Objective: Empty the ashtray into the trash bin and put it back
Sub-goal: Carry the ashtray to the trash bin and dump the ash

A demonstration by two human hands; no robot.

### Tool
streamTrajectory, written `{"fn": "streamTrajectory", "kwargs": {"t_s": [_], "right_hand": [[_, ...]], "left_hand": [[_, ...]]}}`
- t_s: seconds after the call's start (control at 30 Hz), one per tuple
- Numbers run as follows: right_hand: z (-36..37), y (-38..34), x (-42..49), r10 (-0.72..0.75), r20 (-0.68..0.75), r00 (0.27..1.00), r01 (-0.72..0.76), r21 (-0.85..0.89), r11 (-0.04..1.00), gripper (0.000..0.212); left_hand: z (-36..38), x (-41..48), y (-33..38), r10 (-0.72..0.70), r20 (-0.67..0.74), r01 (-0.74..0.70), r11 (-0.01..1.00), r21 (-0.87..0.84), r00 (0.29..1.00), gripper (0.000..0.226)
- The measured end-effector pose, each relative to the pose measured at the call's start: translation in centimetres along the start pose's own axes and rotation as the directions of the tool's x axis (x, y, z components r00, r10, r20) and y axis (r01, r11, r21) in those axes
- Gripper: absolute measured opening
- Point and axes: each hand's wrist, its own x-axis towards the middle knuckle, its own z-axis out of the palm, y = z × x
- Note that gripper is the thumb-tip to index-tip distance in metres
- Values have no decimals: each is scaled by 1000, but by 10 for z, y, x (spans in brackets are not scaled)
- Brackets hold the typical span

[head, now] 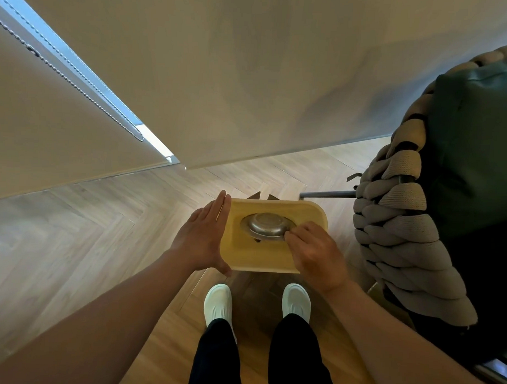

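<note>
A round metal ashtray [267, 225] is turned upside down over the mouth of a yellow wooden trash bin [253, 259] that stands on the floor in front of my feet. My right hand [316, 254] pinches the ashtray's right rim with its fingertips. My left hand [203, 239] lies flat with fingers together against the bin's left outer wall, thumb at the near corner. A small dark bit shows just under the ashtray's near edge. The bin's inside is mostly hidden by the ashtray.
A chair [436, 204] with a thick braided grey frame and dark green cushion stands close on the right, its metal leg [327, 194] beside the bin. A beige wall and roller blind with bead chain [78, 85] rise behind. My white shoes [218, 302] are on herringbone wood floor.
</note>
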Motion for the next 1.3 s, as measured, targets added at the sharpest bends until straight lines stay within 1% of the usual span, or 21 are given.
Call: {"fn": "streamTrajectory", "kwargs": {"t_s": [0.1, 0.2, 0.4, 0.53, 0.6, 0.63, 0.7, 0.73, 0.77, 0.83, 0.9, 0.93, 1.0, 1.07, 1.17, 1.3], "right_hand": [[5, -4, -5, -24, -45, 999, 21, -66, 998, 18], [6, -4, -7, -9, -20, 1000, 8, -86, 996, 25], [4, 0, -10, 8, -45, 999, -11, -85, 996, 16], [4, 0, -12, 29, -38, 999, -32, -75, 997, 17], [2, 0, -12, 70, -24, 997, -71, -29, 997, 10], [2, -1, -12, 114, -13, 993, -113, 15, 993, 5], [1, -1, -10, 257, 43, 965, -260, 134, 956, 4], [0, -1, -9, 351, 90, 932, -362, 199, 911, 4], [0, -1, -7, 453, 147, 879, -476, 259, 840, 5], [1, 1, -4, 630, 255, 733, -678, 346, 649, 5], [1, 4, -2, 721, 332, 608, -785, 390, 482, 5], [1, 5, -1, 741, 368, 561, -815, 403, 417, 5], [0, 7, 0, 750, 435, 498, -848, 426, 315, 7], [-1, 8, 1, 747, 482, 458, -862, 445, 242, 13], [-4, 8, 0, 752, 521, 402, -864, 488, 124, 10], [-2, 8, -2, 755, 565, 332, -860, 510, -4, 14]], "left_hand": [[1, 1, -1, -3, 0, 3, 1000, -13, 1000, 161], [0, 1, -1, 0, -3, 0, 1000, -12, 1000, 161], [1, 0, 1, -4, -4, 4, 1000, -14, 1000, 163], [0, -2, 3, -8, -4, 8, 1000, -8, 1000, 162], [-1, -3, 3, -9, -1, 9, 1000, -4, 1000, 163], [-2, -3, 3, -10, 2, 10, 1000, -4, 1000, 163], [-2, -4, 4, -11, 8, 11, 1000, -7, 1000, 164], [-3, -4, 5, -12, 10, 12, 1000, -5, 1000, 164], [-3, -4, 5, -14, 12, 14, 1000, 0, 1000, 164], [-3, -4, 6, -17, 11, 17, 1000, 14, 1000, 164], [-3, -4, 7, -20, 10, 20, 1000, 24, 1000, 164], [-3, -4, 7, -21, 12, 21, 999, 29, 1000, 163], [-3, -4, 8, -25, 12, 24, 999, 40, 1000, 163], [-3, -3, 8, -31, 9, 31, 998, 49, 999, 163], [-3, -3, 8, -36, 5, 36, 996, 79, 999, 163], [-2, -4, 8, -40, 10, 39, 992, 118, 999, 162]]}}
